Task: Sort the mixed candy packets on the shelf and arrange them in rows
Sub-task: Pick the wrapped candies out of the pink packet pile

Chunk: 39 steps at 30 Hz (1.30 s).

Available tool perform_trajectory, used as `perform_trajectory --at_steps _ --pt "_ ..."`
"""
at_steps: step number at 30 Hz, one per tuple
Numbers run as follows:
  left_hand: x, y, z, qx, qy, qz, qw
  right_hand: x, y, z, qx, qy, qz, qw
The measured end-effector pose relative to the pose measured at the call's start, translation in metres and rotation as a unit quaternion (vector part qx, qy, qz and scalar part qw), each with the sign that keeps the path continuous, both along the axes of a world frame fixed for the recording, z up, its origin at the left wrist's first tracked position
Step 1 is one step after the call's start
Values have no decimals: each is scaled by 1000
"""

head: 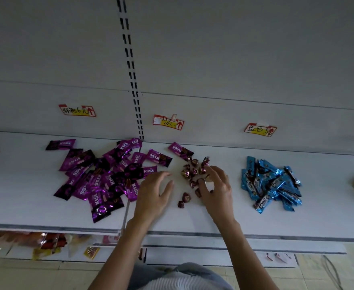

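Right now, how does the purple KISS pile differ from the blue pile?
The purple KISS pile is larger and sprawls wide, beside the left hand; the blue pile is smaller, tighter, and lies apart from the right hand. Both are loose foil packets on the shelf, not yet in rows.

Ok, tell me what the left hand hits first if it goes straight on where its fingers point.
Probably the lone purple KISS packet by the back wall: the left hand points away and slightly right, passing just left of the small wrapped candies. Its height above the shelf is unclear.
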<state>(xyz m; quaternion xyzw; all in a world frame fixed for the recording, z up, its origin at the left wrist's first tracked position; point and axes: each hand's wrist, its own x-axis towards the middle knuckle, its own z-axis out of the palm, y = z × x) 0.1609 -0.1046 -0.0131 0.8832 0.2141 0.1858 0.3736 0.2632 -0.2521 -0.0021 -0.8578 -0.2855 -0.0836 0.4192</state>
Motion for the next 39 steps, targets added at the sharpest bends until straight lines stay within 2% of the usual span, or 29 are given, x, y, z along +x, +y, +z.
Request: perform_trajectory --at_steps 5,8,11,14,18,22,24,26,29,33,36,39 --pt "-2 23 -7 112 7 -24 993 16 37 7 -50 -5 41 998" --pt "-5 37 -14 153 37 -28 987 24 63 14 -163 27 93 982" --pt "-8 50 -19 141 57 -22 988 33 87 12 -305 33 113 945" --pt "-13 63 -21 122 45 -15 991 32 109 7 -369 48 119 921" --pt "-20 80 -18 76 11 -19 997 14 130 4 -388 26 134 912" --pt "-40 104 0 92 -80 81 989 -10 153 7 -351 66 161 920" --pt "-54 125 -1 111 -63 151 980 -20 163 9 -345 93 157 921" --pt "-70 147 -9 114 2 183 976 -29 172 11 -348 108 148 920" --pt "-93 166 -20 104 54 173 978 -43 184 11 -339 114 143 923" --pt "-98 175 -17 121 45 159 979 -62 193 8 -318 74 134 936" --pt "-88 190 -14 168 51 115 978 -83 200 1 -325 22 150 934" --pt "-79 200 -16 177 71 58 980 -93 204 -6 -343 25 160 925"
